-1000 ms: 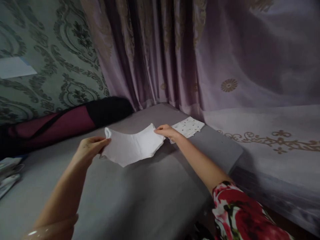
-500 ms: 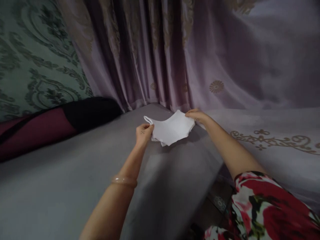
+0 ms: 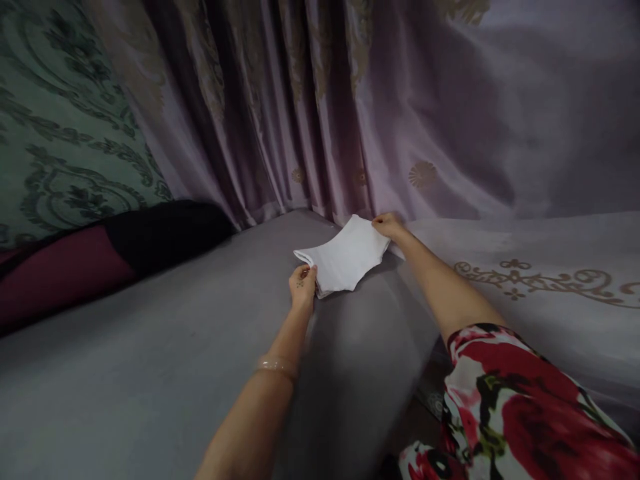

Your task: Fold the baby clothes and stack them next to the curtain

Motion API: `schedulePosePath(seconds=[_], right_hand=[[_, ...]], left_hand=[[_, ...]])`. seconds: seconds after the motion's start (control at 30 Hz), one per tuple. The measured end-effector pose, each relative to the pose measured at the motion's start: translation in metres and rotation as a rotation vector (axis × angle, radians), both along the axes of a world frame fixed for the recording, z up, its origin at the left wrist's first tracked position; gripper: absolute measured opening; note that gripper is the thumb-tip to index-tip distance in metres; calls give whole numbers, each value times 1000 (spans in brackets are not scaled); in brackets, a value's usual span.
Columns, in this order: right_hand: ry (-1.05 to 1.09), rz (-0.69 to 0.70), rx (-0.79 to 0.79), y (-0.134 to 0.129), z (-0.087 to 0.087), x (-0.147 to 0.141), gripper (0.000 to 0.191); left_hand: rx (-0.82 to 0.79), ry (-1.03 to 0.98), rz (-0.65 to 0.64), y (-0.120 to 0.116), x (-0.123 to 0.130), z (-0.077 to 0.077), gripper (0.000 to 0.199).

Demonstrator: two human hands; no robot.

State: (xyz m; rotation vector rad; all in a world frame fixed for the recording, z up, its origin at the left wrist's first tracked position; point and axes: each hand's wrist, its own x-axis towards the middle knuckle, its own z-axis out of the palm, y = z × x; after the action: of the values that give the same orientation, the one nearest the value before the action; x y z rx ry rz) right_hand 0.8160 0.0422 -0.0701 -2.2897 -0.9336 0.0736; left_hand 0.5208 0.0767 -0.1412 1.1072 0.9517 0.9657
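Observation:
A small white folded garment is stretched between my two hands at the far corner of the grey bed surface. Its exact kind is unclear; layers show along its lower edge and a loop of cloth sticks out at its left end. My left hand, with a bangle on the wrist, pinches the left end from the near side. The thumb and fingers of my right hand are closed on the upper right corner. Whether the garment's underside touches the bed is hard to see.
Purple curtains with gold motifs hang behind and to the right of the bed. A dark red and black padded bundle lies along the green patterned wall at left. The bed's edge drops to a dark floor at lower right.
My left hand and the left end of the garment have shifted slightly right and toward me. The garment looks more slanted and smoother. My right hand still grips its corner; the view has turned a little.

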Motion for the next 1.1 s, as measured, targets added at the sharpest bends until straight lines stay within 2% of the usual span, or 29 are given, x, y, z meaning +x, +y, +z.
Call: schedulePosePath(seconds=[0.13, 0.3, 0.53, 0.7, 0.83, 1.0, 1.1], right_hand=[[-49, 19, -68, -2, -11, 3, 21], [-141, 21, -127, -7, -20, -4, 24], [-245, -54, -214, -17, -36, -23, 29], [-302, -99, -241, -20, -46, -42, 36], [-345, -77, -250, -15, -52, -60, 41], [-309, 38, -323, -6, -61, -71, 46], [-253, 35, -375, -3, -66, -71, 55]], left_hand=[[-12, 30, -4, 3, -1, -15, 39], [16, 75, -20, 6, -3, -26, 33], [278, 163, 68, -7, -10, -39, 35], [362, 192, 109, -14, -11, -39, 31], [519, 339, 158, -18, -14, -33, 26], [827, 507, 29, -23, -16, -30, 24], [848, 584, -35, -26, -14, -31, 26]])
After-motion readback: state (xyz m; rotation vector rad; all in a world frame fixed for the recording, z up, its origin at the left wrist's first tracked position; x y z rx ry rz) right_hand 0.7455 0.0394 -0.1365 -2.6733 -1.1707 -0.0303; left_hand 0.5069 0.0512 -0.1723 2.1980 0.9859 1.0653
